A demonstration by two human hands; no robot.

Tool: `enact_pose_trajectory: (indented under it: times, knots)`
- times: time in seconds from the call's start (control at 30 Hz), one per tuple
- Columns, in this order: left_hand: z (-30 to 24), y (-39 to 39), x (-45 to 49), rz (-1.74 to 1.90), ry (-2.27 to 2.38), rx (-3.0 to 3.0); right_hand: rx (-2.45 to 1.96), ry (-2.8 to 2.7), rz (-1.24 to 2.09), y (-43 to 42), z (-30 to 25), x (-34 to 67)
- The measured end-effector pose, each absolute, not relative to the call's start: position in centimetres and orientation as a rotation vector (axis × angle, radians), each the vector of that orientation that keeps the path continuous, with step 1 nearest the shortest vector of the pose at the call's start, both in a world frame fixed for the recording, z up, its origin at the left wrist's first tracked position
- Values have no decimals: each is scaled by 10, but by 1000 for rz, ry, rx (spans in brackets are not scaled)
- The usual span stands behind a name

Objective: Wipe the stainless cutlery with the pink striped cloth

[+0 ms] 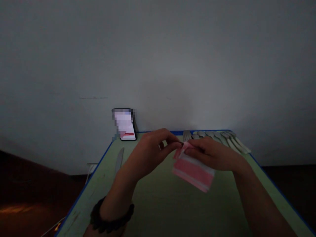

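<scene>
Both my hands hold a folded pink cloth with white stripes [194, 171] above a pale green table [153, 200]. My left hand [154, 146] pinches the cloth's top corner with thumb and fingers closed. My right hand [213, 153] lies over the cloth's upper edge, fingers closed on it. The cloth hangs down and to the right below my hands. A dark beaded bracelet [111, 220] sits on my left wrist.
A phone [124, 126] with a lit screen leans on the wall at the table's far left. A table knife [119, 159] lies on the left side. Several spoons and forks [217, 138] lie in a row along the far right edge. The table has a blue rim.
</scene>
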State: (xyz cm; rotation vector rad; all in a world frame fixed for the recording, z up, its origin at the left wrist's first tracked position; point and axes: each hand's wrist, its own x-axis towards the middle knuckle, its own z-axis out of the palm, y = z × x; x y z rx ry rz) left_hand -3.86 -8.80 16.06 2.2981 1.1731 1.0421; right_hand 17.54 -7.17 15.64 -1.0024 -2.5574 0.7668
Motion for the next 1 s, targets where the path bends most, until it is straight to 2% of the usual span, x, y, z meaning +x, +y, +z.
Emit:
enact_pose_trajectory:
  times: [0.27,0.67,1.0]
  knots:
    - [171,-93,-47,1101,1098,2373,-974,-2508,858,-74,160,175]
    - [164,-93,-42,865,1177,2419,-1150,-2576,650,-83,162,175]
    - [165,-92,-43,749,1133,2385,-1168,-2624,733,-81,160,169]
